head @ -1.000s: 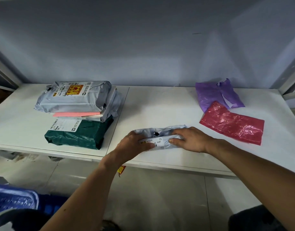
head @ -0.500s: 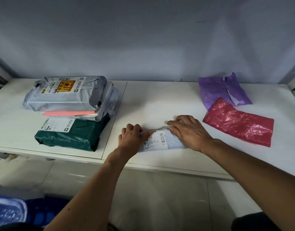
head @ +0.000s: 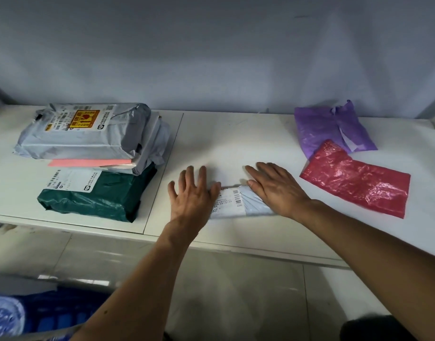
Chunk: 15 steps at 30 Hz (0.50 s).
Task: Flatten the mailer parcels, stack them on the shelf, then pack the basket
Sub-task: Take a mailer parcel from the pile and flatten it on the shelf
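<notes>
Near the shelf's [head: 236,143] front edge, the left hand [head: 191,193] and right hand [head: 275,190] press a small grey parcel [head: 238,204] flat, fingers [head: 202,174] spread and straight

Dim, bluish light is falling softly from above, leaving the wall [head: 211,57] shaded. Glare is glinting off the red bag [head: 356,179] and floor [head: 236,286]. Wide-angle distortion is bowing the shelf [head: 236,139] edge, and the basket [head: 51,316] at lower left is showing blurred.
</notes>
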Tool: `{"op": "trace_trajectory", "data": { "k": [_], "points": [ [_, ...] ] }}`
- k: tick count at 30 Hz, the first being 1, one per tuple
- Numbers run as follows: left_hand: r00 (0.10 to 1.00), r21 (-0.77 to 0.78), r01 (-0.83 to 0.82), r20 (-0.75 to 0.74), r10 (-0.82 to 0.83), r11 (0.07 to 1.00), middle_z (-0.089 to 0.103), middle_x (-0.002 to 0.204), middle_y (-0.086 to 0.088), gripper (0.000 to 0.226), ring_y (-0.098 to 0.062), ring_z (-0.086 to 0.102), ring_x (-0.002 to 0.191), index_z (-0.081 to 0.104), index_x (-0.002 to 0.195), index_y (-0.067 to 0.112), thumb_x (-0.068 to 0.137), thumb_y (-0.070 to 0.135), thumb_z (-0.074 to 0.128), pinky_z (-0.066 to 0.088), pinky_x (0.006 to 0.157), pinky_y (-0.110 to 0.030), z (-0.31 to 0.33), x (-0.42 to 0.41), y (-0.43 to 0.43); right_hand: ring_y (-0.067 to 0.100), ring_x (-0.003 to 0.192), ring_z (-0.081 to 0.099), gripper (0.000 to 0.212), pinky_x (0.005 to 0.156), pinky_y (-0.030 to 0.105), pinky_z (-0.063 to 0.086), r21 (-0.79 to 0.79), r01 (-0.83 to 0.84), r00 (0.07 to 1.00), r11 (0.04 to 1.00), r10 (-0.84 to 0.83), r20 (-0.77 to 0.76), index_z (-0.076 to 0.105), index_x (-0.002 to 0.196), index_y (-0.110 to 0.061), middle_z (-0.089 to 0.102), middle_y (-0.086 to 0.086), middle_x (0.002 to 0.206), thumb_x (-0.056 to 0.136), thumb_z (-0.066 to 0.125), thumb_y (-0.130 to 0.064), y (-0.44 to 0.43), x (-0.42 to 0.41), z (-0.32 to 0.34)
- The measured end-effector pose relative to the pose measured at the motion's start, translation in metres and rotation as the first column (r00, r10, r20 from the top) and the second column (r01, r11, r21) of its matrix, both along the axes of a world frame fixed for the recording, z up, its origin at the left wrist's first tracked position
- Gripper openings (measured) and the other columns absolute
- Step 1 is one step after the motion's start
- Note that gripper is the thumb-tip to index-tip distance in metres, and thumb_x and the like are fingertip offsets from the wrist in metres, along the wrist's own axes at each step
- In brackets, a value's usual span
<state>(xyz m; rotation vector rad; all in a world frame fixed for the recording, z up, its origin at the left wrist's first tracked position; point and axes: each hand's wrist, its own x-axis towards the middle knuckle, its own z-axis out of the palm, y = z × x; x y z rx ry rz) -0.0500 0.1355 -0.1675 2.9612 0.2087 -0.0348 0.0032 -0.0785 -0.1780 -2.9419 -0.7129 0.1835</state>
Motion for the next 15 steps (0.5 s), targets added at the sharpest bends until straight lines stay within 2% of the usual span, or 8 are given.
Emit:
{"op": "trace_trajectory", "data": {
  "k": [2, 3, 6, 9, 11, 13, 15],
  "points": [
    [0.999, 0.018, 0.041, 0.025, -0.041, 0.999, -0.002, 0.163, -0.008, 0.063, -0.021, -0.003, 0.15, 0.0, 0.155, 0.017, 0.102, 0.05, 0.012, -0.001, 0.121, -0.042, 0.002, -0.003, -0.013, 0.028, 0.127, 0.042, 0.082, 0.107, 0.042, 0.035, -0.005, -0.012, 1.0, 1.0, 0.012, -0.014, 0.033, 0.148, -0.024, 0.044, 0.004, 0.139, 0.091, -0.011, -0.062, 0.0, -0.001, 0.006],
    [0.995, 0.0, 0.089, 0.035, -0.089, 0.996, -0.007, 0.163, -0.006, 0.063, -0.02, -0.007, 0.15, -0.002, 0.155, 0.015, 0.102, 0.049, 0.007, -0.005, 0.121, -0.038, 0.002, -0.006, -0.022, 0.027, 0.125, 0.043, 0.083, 0.105, 0.041, 0.036, -0.004, -0.016, 1.0, 1.0, 0.016, -0.011, 0.034, 0.147, -0.024, 0.046, 0.003, 0.136, 0.09, -0.012, -0.063, 0.002, -0.003, 0.01],
    [0.977, 0.036, 0.211, 0.022, -0.212, 0.977, 0.002, 0.164, -0.004, 0.071, -0.02, -0.006, 0.15, 0.007, 0.156, 0.015, 0.095, 0.049, -0.009, -0.008, 0.12, -0.037, -0.002, -0.015, -0.042, 0.03, 0.121, 0.05, 0.07, 0.105, 0.045, 0.037, 0.006, 0.038, 0.997, 0.999, -0.038, 0.061, 0.045, 0.141, -0.019, 0.056, 0.006, 0.129, 0.095, 0.006, -0.055, 0.009, -0.013, 0.018],
    [0.983, 0.05, 0.185, -0.004, -0.185, 0.981, 0.006, 0.164, -0.003, 0.065, -0.02, -0.005, 0.151, 0.008, 0.156, 0.015, 0.099, 0.046, -0.003, -0.007, 0.12, -0.038, -0.003, -0.014, -0.042, 0.03, 0.127, 0.049, 0.05, 0.113, 0.045, 0.031, 0.038, 0.044, 0.983, 0.998, -0.05, 0.179, 0.047, 0.139, -0.012, 0.056, 0.009, 0.134, 0.094, 0.043, -0.033, 0.023, -0.024, 0.026],
    [0.982, 0.031, 0.187, -0.026, -0.186, 0.982, 0.003, 0.164, -0.004, 0.059, -0.021, -0.007, 0.15, 0.004, 0.156, 0.014, 0.103, 0.041, 0.008, -0.008, 0.12, -0.039, -0.004, -0.015, -0.042, 0.027, 0.13, 0.048, 0.057, 0.116, 0.041, 0.029, 0.087, -0.009, 0.985, 0.996, -0.006, 0.174, 0.044, 0.142, -0.007, 0.054, 0.011, 0.138, 0.088, 0.059, -0.019, 0.04, -0.032, 0.031],
    [0.978, 0.063, 0.205, -0.037, -0.203, 0.977, -0.002, 0.164, -0.005, 0.059, -0.023, -0.01, 0.15, -0.003, 0.155, 0.013, 0.103, 0.035, 0.015, -0.009, 0.12, -0.04, -0.004, -0.017, -0.042, 0.026, 0.129, 0.049, 0.051, 0.115, 0.038, 0.03, 0.127, -0.04, 0.986, 0.991, 0.019, 0.163, 0.042, 0.143, -0.006, 0.056, 0.012, 0.137, 0.094, 0.052, -0.018, 0.059, -0.037, 0.032],
    [0.976, 0.035, 0.213, -0.053, -0.211, 0.976, -0.005, 0.164, -0.002, 0.061, -0.019, -0.014, 0.149, -0.006, 0.155, 0.014, 0.103, 0.033, 0.018, -0.01, 0.121, -0.037, -0.005, -0.014, -0.039, 0.026, 0.129, 0.049, 0.049, 0.114, 0.037, 0.03, 0.136, 0.057, 0.987, 0.989, -0.076, 0.14, 0.043, 0.142, -0.007, 0.057, 0.011, 0.135, 0.101, 0.031, -0.031, 0.064, -0.039, 0.027]
  ]
}}
